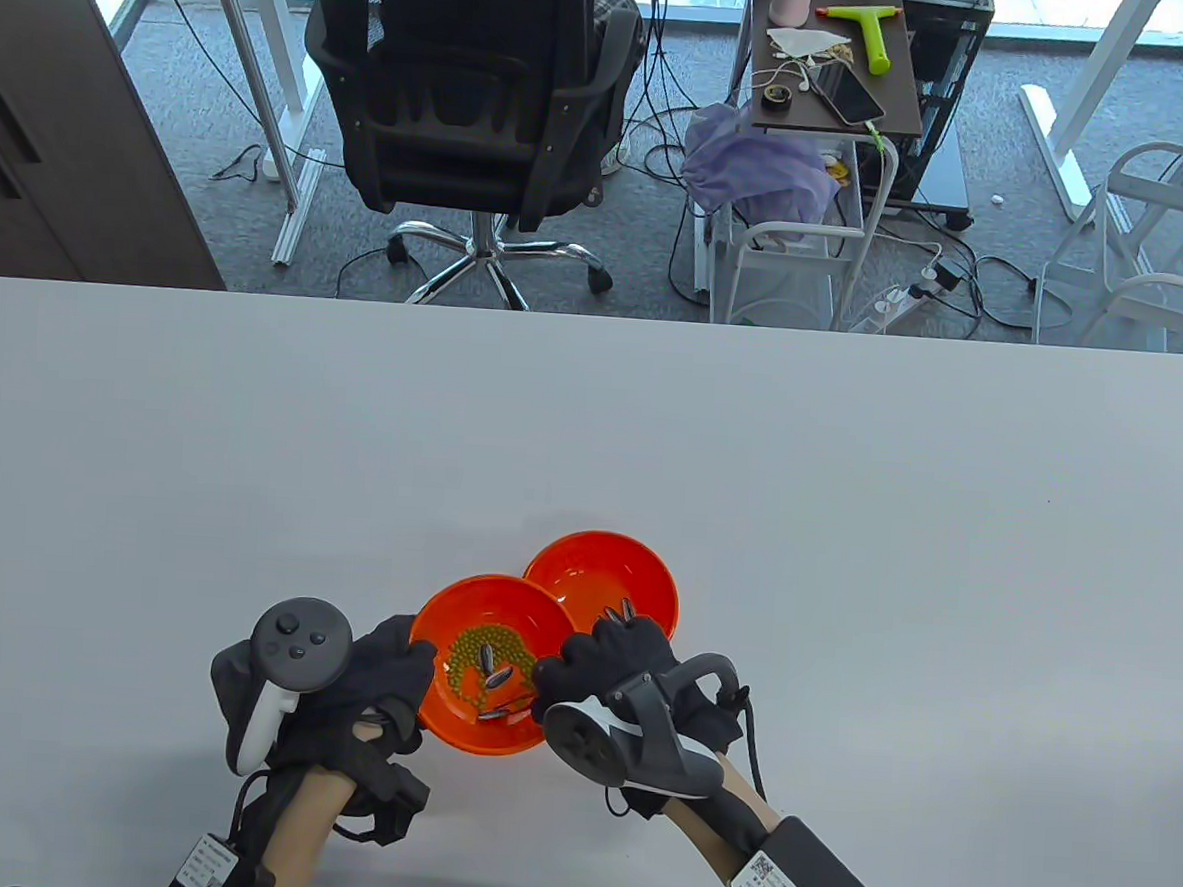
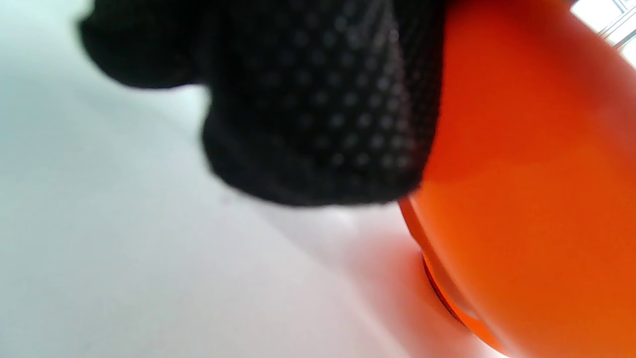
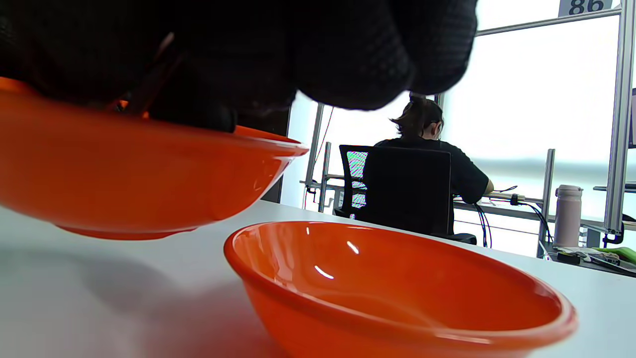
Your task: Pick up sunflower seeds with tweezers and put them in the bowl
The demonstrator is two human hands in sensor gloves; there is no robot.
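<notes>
An orange bowl (image 1: 441, 615) near the table's front edge holds green beans and several dark sunflower seeds (image 1: 494, 664). My left hand (image 1: 406, 661) grips its left rim; the left wrist view shows my fingers (image 2: 318, 99) against the bowl's outer wall (image 2: 521, 174). In the right wrist view this bowl (image 3: 124, 164) is off the table. My right hand (image 1: 552, 677) holds thin metal tweezers (image 1: 507, 707) whose tips reach into this bowl; whether they pinch a seed is hidden. A second orange bowl (image 1: 584, 563) touches it at the back right, with two seeds (image 1: 624, 611) inside. It also shows in the right wrist view (image 3: 397, 288).
The white table (image 1: 849, 499) spreads wide around both bowls. Beyond its far edge stand an office chair (image 1: 472, 106) and a small cart (image 1: 835, 68) with clutter.
</notes>
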